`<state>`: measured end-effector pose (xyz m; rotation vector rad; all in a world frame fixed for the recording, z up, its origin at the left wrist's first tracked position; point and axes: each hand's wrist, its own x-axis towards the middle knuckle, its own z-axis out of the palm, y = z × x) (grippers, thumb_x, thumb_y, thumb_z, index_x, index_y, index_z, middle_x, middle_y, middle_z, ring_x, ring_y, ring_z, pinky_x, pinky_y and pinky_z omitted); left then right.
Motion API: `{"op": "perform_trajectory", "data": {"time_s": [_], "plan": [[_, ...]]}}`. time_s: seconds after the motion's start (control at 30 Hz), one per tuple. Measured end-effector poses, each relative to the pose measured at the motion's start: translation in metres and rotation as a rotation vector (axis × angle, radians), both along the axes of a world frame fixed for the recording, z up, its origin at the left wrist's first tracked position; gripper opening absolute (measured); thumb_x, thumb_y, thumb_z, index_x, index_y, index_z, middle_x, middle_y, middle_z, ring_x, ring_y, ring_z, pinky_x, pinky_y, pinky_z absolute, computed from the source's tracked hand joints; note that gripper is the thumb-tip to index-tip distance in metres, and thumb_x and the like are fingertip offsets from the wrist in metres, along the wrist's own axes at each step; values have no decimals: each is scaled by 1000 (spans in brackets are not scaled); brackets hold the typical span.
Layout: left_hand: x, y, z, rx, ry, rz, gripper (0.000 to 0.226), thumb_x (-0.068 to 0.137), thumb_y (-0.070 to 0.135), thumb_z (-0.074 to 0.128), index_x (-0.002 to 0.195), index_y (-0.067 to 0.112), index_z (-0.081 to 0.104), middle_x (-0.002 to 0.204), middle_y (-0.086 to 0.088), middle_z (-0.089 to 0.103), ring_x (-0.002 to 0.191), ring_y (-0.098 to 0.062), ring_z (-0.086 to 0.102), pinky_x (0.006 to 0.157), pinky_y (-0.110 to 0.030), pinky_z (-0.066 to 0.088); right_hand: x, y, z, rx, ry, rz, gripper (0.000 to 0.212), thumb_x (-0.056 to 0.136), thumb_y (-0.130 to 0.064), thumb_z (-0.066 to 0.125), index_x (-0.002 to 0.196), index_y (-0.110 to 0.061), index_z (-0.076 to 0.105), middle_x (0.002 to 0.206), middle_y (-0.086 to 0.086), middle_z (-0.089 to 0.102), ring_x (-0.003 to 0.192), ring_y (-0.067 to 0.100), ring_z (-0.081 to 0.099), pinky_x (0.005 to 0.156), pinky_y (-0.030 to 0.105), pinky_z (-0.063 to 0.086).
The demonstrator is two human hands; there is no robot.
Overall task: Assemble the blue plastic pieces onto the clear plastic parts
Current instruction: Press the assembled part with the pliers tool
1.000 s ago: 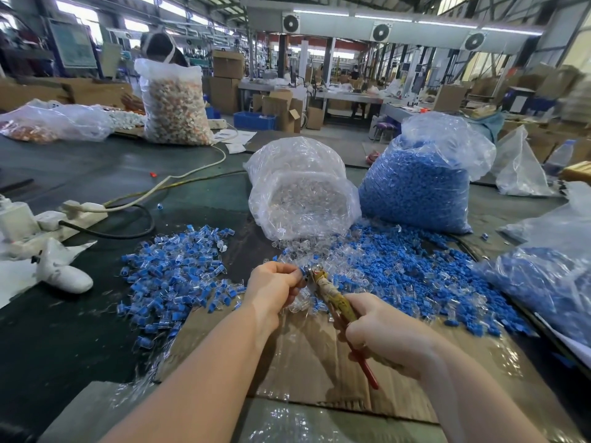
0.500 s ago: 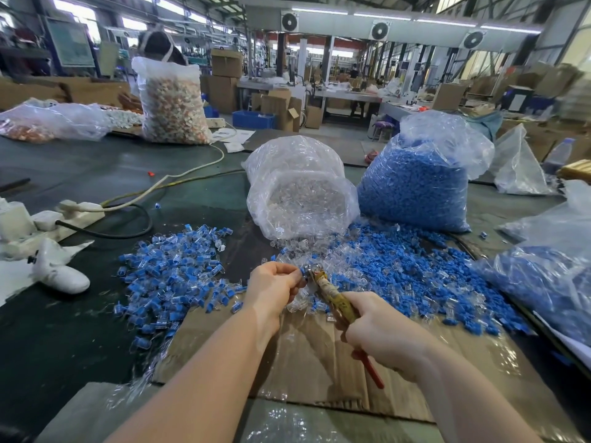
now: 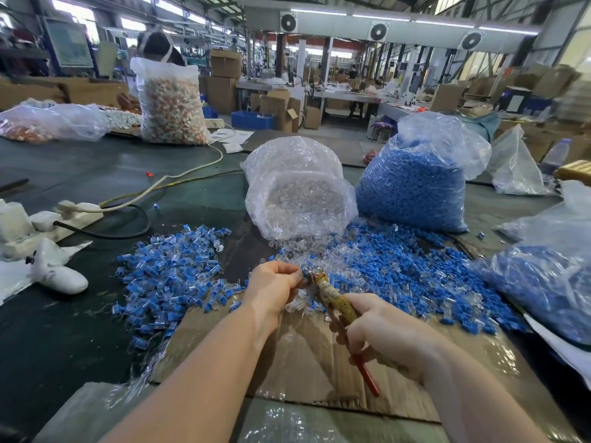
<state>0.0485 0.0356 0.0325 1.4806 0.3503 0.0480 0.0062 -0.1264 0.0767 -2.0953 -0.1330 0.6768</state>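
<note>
Dark green table [image 3: 80, 174] in a cluttered factory hall.

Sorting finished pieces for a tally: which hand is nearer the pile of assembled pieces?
Left. The left hand sits just right of the assembled pile; the right hand, gripping the pliers, is farther right.

assembled pile [image 3: 169, 270] left of hands; two filled bags [image 3: 300, 199] [image 3: 412, 187] behind; cardboard [image 3: 307, 356] under hands.
</note>
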Motion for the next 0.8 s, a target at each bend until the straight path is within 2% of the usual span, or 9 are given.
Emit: {"op": "perform_trajectory", "data": {"time_s": [0.07,0.27,0.4,0.47,0.53,0.6,0.63,0.7,0.8], "plan": [[0,-1,-2,-5,8,0,10,88,-1,57,84,8,60,67,-4,62,49,-4,50,40,-11,38,-1,2,1,-33,-30,-2,25,73,11,43,85,-10,43,81,12,44,64,23,45,38,15,33],[0,-2,-6,2,22,16,12,87,-1,57,82,10,60,68,-3,62,53,-6,50,43,-13,39,-1,7,-6,-74,-116,-37,23,71,11,38,77,-10,44,79,13,44,66,23,42,47,27,31],[0,-2,-5,21,3,32,10,87,0,57,86,9,61,70,-3,62,54,-6,51,41,-11,39,0,7,-8,-65,-104,-70,22,73,11,40,76,-9,47,76,13,45,59,21,42,40,22,30],[-1,-2,-3,26,-15,46,9,87,0,58,86,8,62,67,-2,62,51,-3,51,40,-10,38,-1,6,-9,-23,-70,-87,20,72,11,43,83,-4,50,76,11,47,61,19,44,45,23,34],[-1,0,-2,14,-27,58,10,88,0,57,85,8,61,67,-3,62,49,-3,51,39,-9,38,0,4,-10,65,-25,-134,30,68,12,48,96,3,53,78,10,49,68,22,47,56,30,40],[0,8,-4,34,-36,95,9,88,0,57,84,8,60,69,-5,63,49,-4,52,42,-12,41,2,2,-11,152,1,-207,40,68,12,51,102,-7,57,82,11,50,70,21,49,60,31,43],[1,13,-5,96,-43,133,8,88,2,57,86,8,61,72,-5,64,53,-6,55,47,-16,44,5,1,-12,154,-36,-236,41,68,12,52,100,-12,57,81,10,50,65,17,48,55,28,42],[2,30,-11,379,-54,223,6,90,8,57,92,12,60,79,-2,64,66,-11,59,59,-27,50,12,-4,-14,84,-195,-294,37,69,12,54,97,-11,57,74,8,48,54,14,42,45,23,34],[0,59,-22,809,-51,317,13,95,15,49,98,21,60,84,4,62,65,-13,56,51,-26,41,30,-23,-23,-49,-409,-415,26,73,10,56,94,-6,55,67,6,52,51,18,45,43,24,36]]}}
